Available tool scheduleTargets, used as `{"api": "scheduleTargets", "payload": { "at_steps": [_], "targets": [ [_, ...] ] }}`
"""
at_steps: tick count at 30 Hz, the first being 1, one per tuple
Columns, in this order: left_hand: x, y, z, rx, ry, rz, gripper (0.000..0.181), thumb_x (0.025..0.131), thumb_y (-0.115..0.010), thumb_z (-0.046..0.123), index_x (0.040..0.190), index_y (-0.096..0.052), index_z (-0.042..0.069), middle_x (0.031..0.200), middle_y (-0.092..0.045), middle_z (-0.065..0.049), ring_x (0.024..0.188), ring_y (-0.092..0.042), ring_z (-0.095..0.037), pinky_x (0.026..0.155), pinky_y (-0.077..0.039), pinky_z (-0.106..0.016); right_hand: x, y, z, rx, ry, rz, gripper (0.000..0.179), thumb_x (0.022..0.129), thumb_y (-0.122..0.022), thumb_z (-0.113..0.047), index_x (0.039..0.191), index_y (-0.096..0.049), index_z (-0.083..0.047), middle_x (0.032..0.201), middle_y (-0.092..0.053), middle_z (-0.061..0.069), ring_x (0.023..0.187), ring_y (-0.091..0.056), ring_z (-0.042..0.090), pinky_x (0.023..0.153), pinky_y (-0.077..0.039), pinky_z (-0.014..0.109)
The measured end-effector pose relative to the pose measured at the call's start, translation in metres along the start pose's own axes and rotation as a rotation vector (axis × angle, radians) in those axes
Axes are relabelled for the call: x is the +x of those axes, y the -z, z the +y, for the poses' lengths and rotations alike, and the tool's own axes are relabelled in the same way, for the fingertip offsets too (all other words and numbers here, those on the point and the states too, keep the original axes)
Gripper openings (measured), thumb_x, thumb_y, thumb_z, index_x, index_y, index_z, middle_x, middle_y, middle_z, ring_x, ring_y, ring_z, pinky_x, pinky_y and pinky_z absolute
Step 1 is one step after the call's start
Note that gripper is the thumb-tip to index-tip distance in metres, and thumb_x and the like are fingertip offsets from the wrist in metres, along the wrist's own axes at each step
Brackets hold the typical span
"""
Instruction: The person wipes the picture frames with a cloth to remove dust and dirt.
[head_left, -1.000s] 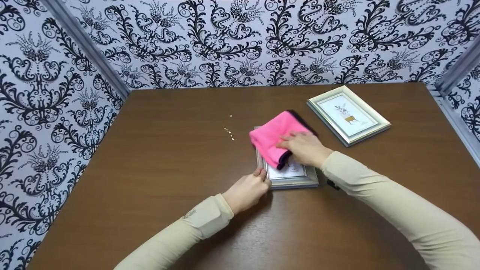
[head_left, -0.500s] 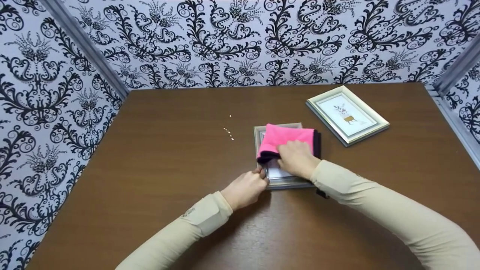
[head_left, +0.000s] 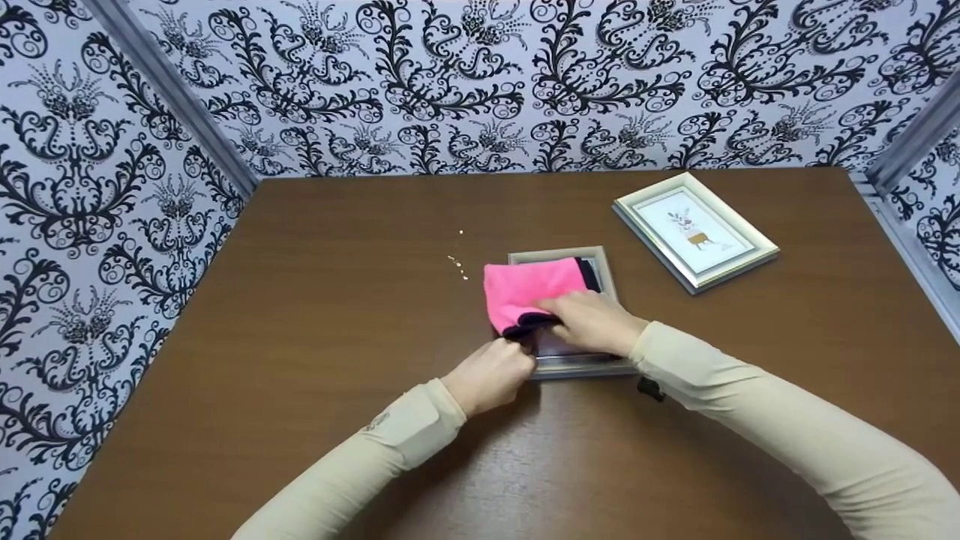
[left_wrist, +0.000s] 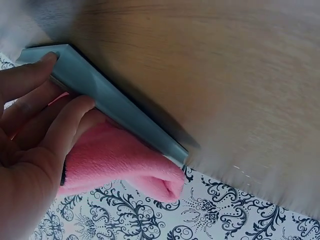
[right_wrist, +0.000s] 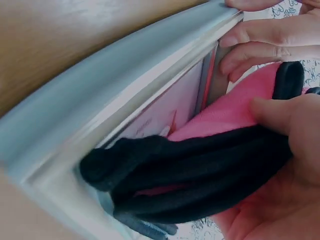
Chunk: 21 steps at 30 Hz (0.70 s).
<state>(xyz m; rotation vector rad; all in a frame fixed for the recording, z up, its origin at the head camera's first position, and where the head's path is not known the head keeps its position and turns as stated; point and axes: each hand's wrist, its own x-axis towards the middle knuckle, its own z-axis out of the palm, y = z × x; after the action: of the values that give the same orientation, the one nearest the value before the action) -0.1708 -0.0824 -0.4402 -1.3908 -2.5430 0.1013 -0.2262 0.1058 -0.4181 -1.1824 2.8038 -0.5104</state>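
My left hand (head_left: 495, 375) grips the near left corner of a picture frame (head_left: 589, 367) lying on the table. In the left wrist view, its fingertips press the frame's grey-blue side (left_wrist: 100, 90). My right hand (head_left: 596, 322) holds a folded pink cloth (head_left: 529, 289) with black edging over the frame's glass. The cloth covers much of the picture and juts past the frame's left edge, close above my left hand. In the right wrist view, the thumb lies on top of the cloth (right_wrist: 235, 115), and its layered black edge (right_wrist: 200, 167) faces the camera.
Another picture frame (head_left: 733, 214), with a plant print, lies angled at the back right of the brown table (head_left: 337, 315). Small pale specks (head_left: 459, 264) dot the wood left of the wiped frame. Patterned walls (head_left: 465, 90) border the table at the back and sides.
The cloth has swept over the frame with my right hand, first turning and drawing nearer, then sliding left past the edge. My left hand has stayed at the corner.
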Motion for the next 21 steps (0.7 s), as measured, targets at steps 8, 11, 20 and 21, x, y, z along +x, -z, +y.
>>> {"api": "scheduleTargets", "payload": {
  "at_steps": [8,11,20,21],
  "targets": [
    [0.000,0.000,0.001,-0.031,0.023,0.009,0.009,0.069,-0.073,0.003,0.070,-0.065,0.008,0.074,-0.065,-0.005,0.064,-0.065,-0.024,0.054,-0.055,-0.033,-0.016,0.007,-0.004,-0.263,-0.081,0.015,0.007,0.082,-0.066,-0.012,0.078,-0.062,-0.009,0.067,-0.059,0.009,0.060,-0.057,0.031,0.044,-0.042,0.046],
    [0.001,-0.002,0.000,-0.035,0.010,0.043,0.013,0.068,-0.071,0.001,0.065,-0.062,0.010,0.070,-0.063,-0.004,0.062,-0.063,-0.021,0.054,-0.054,-0.032,-0.022,0.012,-0.004,-0.346,-0.134,-0.003,0.009,0.080,-0.065,-0.010,0.072,-0.061,-0.007,0.061,-0.056,0.009,0.055,-0.054,0.031,0.045,-0.041,0.045],
    [0.000,-0.003,-0.002,-0.029,-0.010,0.062,0.012,0.069,-0.071,0.001,0.068,-0.062,0.009,0.074,-0.062,-0.005,0.064,-0.061,-0.020,0.054,-0.054,-0.032,-0.024,0.019,-0.010,-0.291,-0.232,-0.033,0.017,0.079,-0.066,-0.011,0.067,-0.057,-0.005,0.058,-0.051,0.007,0.053,-0.053,0.029,0.045,-0.044,0.047],
    [0.000,-0.003,-0.002,-0.033,-0.009,0.057,0.012,0.069,-0.072,0.002,0.070,-0.062,0.008,0.076,-0.062,-0.005,0.064,-0.062,-0.021,0.055,-0.054,-0.032,-0.022,0.018,-0.011,-0.264,-0.231,-0.022,0.017,0.079,-0.067,-0.012,0.067,-0.057,-0.005,0.058,-0.051,0.007,0.052,-0.052,0.028,0.045,-0.044,0.046]
  ]
}}
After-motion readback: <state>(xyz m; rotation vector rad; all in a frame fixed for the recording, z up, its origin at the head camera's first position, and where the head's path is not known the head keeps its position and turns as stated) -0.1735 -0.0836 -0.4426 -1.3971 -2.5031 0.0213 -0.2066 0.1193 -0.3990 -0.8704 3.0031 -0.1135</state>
